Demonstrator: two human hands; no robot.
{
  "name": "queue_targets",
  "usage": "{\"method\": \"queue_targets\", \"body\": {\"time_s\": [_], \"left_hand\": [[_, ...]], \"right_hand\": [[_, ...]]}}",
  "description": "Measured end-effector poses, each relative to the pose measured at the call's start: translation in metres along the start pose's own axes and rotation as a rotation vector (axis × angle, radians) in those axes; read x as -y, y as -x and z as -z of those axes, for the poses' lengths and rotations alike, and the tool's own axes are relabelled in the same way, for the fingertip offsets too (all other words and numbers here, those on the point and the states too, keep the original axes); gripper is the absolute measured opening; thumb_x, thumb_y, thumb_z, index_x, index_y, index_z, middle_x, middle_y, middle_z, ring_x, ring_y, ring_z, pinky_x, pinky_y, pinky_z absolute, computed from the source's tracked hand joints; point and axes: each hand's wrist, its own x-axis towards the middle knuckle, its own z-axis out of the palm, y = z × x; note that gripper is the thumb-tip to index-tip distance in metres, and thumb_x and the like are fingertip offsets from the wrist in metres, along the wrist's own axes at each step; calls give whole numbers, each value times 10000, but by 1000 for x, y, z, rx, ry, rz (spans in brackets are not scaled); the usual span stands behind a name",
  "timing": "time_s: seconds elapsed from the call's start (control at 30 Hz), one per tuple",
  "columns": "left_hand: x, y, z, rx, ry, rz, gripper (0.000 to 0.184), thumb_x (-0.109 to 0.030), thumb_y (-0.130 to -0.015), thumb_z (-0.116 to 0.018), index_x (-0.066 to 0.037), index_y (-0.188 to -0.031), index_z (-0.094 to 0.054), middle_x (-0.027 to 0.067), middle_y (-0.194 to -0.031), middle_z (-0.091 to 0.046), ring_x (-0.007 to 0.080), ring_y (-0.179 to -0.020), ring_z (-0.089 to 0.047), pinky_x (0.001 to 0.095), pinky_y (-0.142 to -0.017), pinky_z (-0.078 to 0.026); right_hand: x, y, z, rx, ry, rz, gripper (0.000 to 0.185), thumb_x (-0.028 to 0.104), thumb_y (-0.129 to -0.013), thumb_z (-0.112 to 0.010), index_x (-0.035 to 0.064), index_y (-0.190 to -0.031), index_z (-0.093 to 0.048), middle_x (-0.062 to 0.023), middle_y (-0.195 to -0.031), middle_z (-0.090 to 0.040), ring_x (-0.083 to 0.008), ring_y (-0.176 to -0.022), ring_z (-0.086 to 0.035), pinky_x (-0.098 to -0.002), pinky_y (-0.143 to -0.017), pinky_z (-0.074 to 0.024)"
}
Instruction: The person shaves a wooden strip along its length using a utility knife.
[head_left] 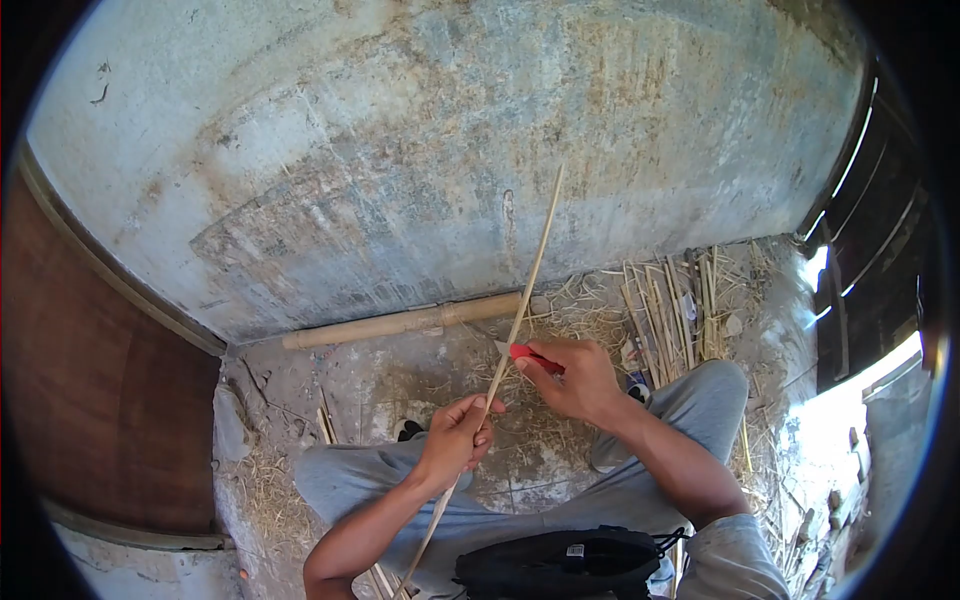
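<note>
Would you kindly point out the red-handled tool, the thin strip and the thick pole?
Red-handled tool (pixel 520 351), head view: red handle.
Thin strip (pixel 525 299), head view: upper stretch.
Thick pole (pixel 398 324), head view: near mid-length.

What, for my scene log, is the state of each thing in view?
Left hand: closed around the bamboo strip
Right hand: gripping the red-handled knife
Bamboo strip: held at a slant
Red-handled knife: blade exposed, at the strip; contact unclear
Bamboo pole: lying at the wall's foot
Wall: stained, worn
Loose strips: bunched on the floor
Shavings: scattered
Black bag: open or shut unclear
</note>
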Motion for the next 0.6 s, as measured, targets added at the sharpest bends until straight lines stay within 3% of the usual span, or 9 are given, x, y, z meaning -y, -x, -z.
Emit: {"method": "queue_targets", "body": {"time_s": [0.4,0.6], "left_hand": [[-3,-1,1,40,36,-8,319,-286,-1078,-386,-18,-1092,-558,-28,-629,-380,42,-445,-327,210,-356,-242],[-3,-2,-2,41,40,-7,324,-292,-1077,-389,-18,-1098,-560,-27,-628,-379,41,-444,-327,209,-355,-245]], "right_hand": [[-4,1,4,-89,23,52,258,283,-863,-724,37,-941,-733,-113,-692,-666,-278,-597,-658,-388,-512,-504],[0,6,1,-90,73,79,260,296,-866,-724,56,-966,-718,-115,-752,-679,-297,-589,-659,-396,-504,-504]]}}
